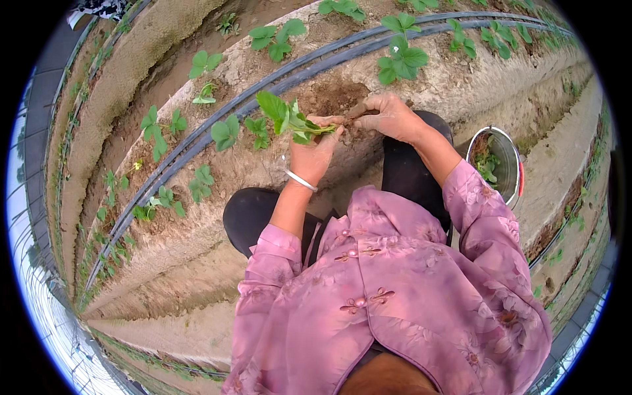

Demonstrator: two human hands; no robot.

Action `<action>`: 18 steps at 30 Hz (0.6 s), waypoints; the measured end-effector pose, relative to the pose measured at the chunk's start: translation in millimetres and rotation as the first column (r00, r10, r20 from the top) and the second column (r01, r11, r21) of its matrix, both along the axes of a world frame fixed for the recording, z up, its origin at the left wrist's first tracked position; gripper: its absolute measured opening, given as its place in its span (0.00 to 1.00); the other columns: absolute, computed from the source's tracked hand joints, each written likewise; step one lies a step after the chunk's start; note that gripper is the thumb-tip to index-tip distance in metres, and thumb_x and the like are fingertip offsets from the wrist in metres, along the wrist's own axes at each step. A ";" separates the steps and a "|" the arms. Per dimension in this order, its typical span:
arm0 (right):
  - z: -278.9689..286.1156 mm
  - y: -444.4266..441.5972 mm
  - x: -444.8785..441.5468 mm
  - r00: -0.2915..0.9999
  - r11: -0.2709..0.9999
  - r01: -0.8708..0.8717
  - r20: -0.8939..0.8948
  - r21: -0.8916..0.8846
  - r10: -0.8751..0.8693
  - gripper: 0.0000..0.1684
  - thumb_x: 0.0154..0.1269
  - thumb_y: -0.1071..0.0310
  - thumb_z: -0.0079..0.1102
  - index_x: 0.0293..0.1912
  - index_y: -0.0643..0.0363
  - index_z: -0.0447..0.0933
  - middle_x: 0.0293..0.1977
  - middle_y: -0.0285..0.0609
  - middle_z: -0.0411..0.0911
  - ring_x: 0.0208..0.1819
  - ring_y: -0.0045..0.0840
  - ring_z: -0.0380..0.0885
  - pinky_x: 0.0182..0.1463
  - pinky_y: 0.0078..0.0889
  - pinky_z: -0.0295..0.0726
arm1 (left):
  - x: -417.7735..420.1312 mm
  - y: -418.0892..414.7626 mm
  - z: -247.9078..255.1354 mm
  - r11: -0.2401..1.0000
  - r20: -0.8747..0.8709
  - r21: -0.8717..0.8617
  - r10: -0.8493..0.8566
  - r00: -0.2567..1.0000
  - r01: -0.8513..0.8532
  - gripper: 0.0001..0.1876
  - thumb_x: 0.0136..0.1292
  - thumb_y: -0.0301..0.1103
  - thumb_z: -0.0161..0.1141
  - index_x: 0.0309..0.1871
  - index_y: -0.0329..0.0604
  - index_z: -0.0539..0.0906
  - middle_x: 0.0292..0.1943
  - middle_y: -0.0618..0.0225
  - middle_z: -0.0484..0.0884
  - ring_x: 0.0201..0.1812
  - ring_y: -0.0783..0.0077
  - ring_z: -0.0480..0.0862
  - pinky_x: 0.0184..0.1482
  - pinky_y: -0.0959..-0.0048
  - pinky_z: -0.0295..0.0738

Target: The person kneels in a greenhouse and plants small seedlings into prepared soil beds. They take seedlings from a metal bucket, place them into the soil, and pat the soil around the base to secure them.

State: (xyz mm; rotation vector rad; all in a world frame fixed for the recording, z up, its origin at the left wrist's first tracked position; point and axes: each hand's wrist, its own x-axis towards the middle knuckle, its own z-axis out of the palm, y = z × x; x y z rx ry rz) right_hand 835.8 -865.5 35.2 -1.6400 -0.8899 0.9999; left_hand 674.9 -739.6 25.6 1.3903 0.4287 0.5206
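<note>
My left hand [314,150] grips a small strawberry plant [291,117] by its stems, the leaves pointing left and the root end towards the right. The thumb and fingers of my right hand [392,117] pinch the brown root end of that same plant. Both hands are over a patch of loose, darker soil [332,95] in the raised bed [237,170]. Part of the roots is hidden by the fingers.
Two black drip irrigation hoses [316,66] run along the bed among several rooted strawberry plants [402,61]. To my right, a metal bucket [508,173] with green plants inside stands in the furrow. My knees [249,217] press close to the bed's side.
</note>
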 end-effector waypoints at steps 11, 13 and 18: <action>-28.5 43.9 13.9 0.180 0.958 -0.202 0.954 -0.201 0.238 0.03 0.50 0.66 0.57 0.27 0.52 0.74 0.31 0.35 0.73 0.43 0.31 0.74 0.45 0.36 0.73 | 20.5 12.3 -30.1 0.640 -0.380 0.759 0.284 0.880 0.122 0.07 0.51 0.36 0.67 0.31 0.45 0.84 0.34 0.57 0.84 0.33 0.48 0.83 0.37 0.56 0.77; -31.1 45.5 15.0 0.178 0.971 -0.177 0.965 -0.161 0.192 0.03 0.50 0.65 0.56 0.27 0.51 0.74 0.32 0.34 0.73 0.43 0.30 0.73 0.46 0.35 0.72 | 21.9 10.5 -27.7 0.591 -0.404 0.789 0.291 0.868 0.169 0.08 0.51 0.37 0.67 0.32 0.45 0.84 0.32 0.58 0.83 0.34 0.49 0.83 0.37 0.55 0.77; -9.3 38.3 16.9 0.311 0.998 0.052 0.950 -0.027 0.009 0.04 0.54 0.67 0.56 0.29 0.56 0.73 0.35 0.40 0.73 0.42 0.36 0.76 0.42 0.38 0.76 | 22.4 8.6 -22.7 0.627 -0.446 0.761 0.319 0.836 0.167 0.09 0.50 0.37 0.68 0.32 0.46 0.84 0.33 0.60 0.82 0.34 0.50 0.83 0.36 0.55 0.77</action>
